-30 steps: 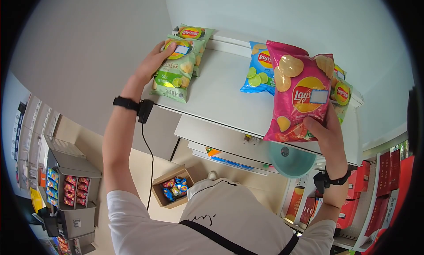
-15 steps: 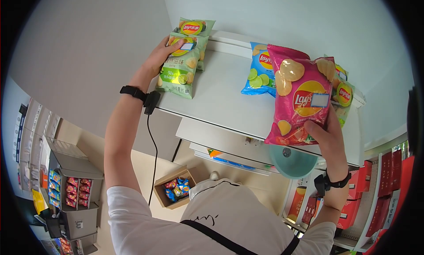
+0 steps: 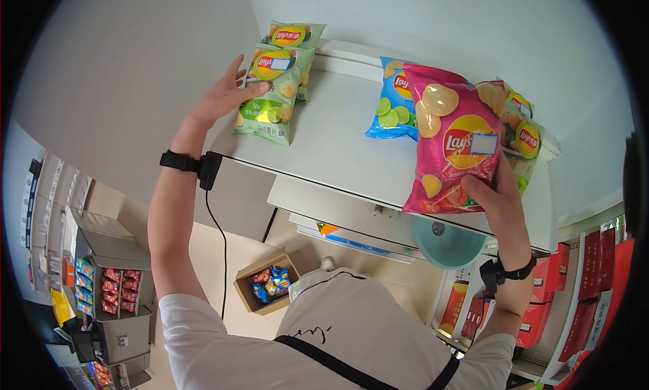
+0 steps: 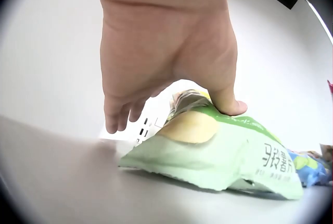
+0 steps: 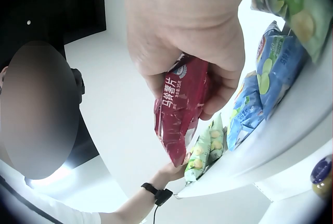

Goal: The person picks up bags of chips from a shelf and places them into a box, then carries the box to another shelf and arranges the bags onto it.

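A green bag of chips (image 3: 276,110) stands at the left end of the white shelf top, with another green bag (image 3: 288,36) behind it. My left hand (image 3: 222,95) is beside the front bag, thumb on its face and the other fingers stretched out past its side. In my right hand (image 3: 499,204) is a pink bag of chips (image 3: 449,123), gripped near its lower end between thumb and fingers. It hangs above the right part of the shelf and partly hides a blue bag (image 3: 391,105) and green bags (image 3: 526,141) behind it.
The white shelf top (image 3: 331,130) runs between the bag groups, a wall behind it. Below are a teal basin (image 3: 441,255) and a cardboard box (image 3: 245,297) of chip bags on the floor. Stocked racks (image 3: 122,241) stand left, red boxes (image 3: 533,326) right.
My left hand has loosened from the front green bag, its fingers spreading away to the left and the thumb sliding lower. The right hand keeps holding the pink bag in nearly the same place.
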`<state>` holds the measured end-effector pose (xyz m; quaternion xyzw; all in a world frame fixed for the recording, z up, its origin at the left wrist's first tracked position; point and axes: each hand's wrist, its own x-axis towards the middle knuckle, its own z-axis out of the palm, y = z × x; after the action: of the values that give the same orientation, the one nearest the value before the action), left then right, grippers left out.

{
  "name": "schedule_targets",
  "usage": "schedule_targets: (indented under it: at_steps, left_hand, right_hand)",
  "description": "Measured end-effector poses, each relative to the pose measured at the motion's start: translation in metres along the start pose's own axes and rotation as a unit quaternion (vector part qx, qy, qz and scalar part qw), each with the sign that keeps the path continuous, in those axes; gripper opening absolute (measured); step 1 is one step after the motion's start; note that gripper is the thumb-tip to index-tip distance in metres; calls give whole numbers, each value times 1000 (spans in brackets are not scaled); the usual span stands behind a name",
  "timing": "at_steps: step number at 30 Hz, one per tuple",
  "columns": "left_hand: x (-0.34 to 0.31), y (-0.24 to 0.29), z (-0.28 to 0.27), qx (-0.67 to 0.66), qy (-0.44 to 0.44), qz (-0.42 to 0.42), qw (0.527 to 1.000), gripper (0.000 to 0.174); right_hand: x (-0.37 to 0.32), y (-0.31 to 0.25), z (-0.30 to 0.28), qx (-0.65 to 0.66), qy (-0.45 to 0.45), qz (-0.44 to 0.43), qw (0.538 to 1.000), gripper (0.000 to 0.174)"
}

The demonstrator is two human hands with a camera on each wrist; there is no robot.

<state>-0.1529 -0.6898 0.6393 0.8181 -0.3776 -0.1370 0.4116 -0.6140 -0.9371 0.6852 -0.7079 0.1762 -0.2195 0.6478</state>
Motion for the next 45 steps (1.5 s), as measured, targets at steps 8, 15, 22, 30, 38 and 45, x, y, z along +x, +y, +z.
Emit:
schedule_targets:
  at_steps: [8, 15, 22, 30, 38, 45]
  left_hand:
    - [-23, 19, -15, 18, 175, 70, 982, 103]
    - [-46, 94, 44, -128, 115, 189, 967, 68]
    - [-37, 128, 149, 35, -71, 201, 976, 90]
    - [12, 145, 186, -129, -154, -1, 980, 119]
    - [38, 148, 206, -352, -165, -57, 920, 109]
    - [32, 160, 210, -426, -168, -80, 886, 83]
  right_hand:
    - [6, 5, -8, -11, 16, -5, 1000, 65]
    - [12, 6, -30, 9, 104, -34, 994, 57]
    - [10, 8, -30, 56, 102, -41, 992, 57]
    - [-16, 17, -88, -225, 100, -160, 956, 44]
    - [-29, -18, -103, 156, 205, -120, 959, 44]
    - [-25, -5, -90, 130, 155, -36, 979, 44]
